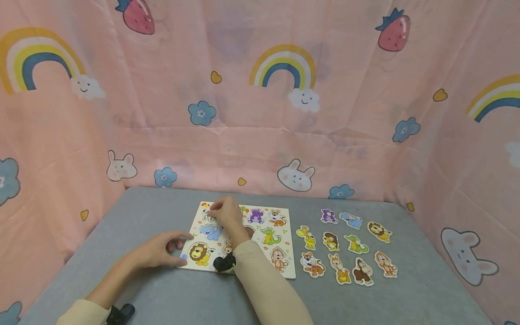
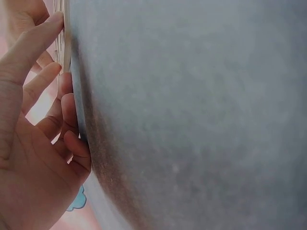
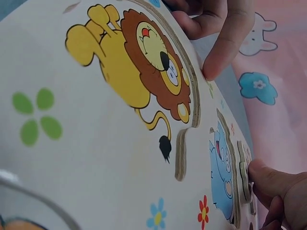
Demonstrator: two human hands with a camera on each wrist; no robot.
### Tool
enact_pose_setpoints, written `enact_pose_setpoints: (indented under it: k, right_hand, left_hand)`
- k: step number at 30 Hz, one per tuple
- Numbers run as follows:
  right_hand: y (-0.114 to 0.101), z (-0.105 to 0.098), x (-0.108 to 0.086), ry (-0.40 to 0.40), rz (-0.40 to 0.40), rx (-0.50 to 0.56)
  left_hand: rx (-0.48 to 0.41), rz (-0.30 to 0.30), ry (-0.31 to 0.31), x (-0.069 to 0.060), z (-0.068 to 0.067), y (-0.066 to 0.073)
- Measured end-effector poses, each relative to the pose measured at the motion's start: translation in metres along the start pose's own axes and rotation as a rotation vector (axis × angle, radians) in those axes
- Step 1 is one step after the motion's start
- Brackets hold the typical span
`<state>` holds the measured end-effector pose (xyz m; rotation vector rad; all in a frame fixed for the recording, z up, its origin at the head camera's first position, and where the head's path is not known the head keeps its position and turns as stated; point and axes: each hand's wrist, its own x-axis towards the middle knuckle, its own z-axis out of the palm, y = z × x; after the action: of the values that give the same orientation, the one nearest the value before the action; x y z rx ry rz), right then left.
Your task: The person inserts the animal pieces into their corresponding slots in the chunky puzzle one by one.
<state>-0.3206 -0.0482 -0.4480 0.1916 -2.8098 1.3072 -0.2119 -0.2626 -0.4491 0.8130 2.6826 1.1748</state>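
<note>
A white wooden puzzle board (image 1: pixel 286 234) with animal pictures in cut-out recesses lies on the grey table. My right hand (image 1: pixel 228 215) is over its far left corner. There it pinches a small black-and-white animal puzzle piece (image 1: pixel 208 215) at a recess; the right wrist view shows the thumb (image 3: pixel 268 179) against the piece's edge. My left hand (image 1: pixel 156 250) touches the board's left edge with thumb and fingertips, its fingers slightly bent. In the left wrist view those fingers lie along the board's side (image 2: pixel 67 33). My right forearm hides part of the board's middle and near edge.
Loose animal pieces lie to the right of the board, among them a giraffe (image 1: pixel 307 238), a tiger (image 1: pixel 313 265), a gorilla (image 1: pixel 363 272) and a lion (image 1: pixel 379 231). A pink patterned cloth (image 1: pixel 243 149) surrounds the table (image 1: pixel 162 298) at the back and sides.
</note>
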Motion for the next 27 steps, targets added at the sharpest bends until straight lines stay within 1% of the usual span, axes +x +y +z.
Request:
enact_pose_setpoints:
  k: [6, 9, 15, 23, 27]
  right_hand:
    - [-0.0007, -0.0001, -0.0009, 0.001, 0.0, -0.008]
    - [-0.0004, 0.0003, -0.0008, 0.001, 0.002, -0.003]
    - [0.0011, 0.0023, 0.0005, 0.008, 0.009, -0.013]
    - [0.0006, 0.0032, 0.0007, 0.008, 0.016, -0.035]
    - [0.0012, 0.0026, 0.0, 0.005, 0.016, -0.019]
  left_hand:
    - [0.015, -0.009, 0.003, -0.0004, 0.0003, -0.0004]
    - [0.009, -0.007, 0.002, 0.0001, 0.0006, -0.0005]
    - [0.0, -0.023, -0.005, 0.001, 0.0008, 0.0003]
    - [-0.008, -0.019, -0.011, 0.0019, 0.0002, -0.0005]
    - [0.005, -0.02, -0.015, 0.0015, -0.0003, -0.0014]
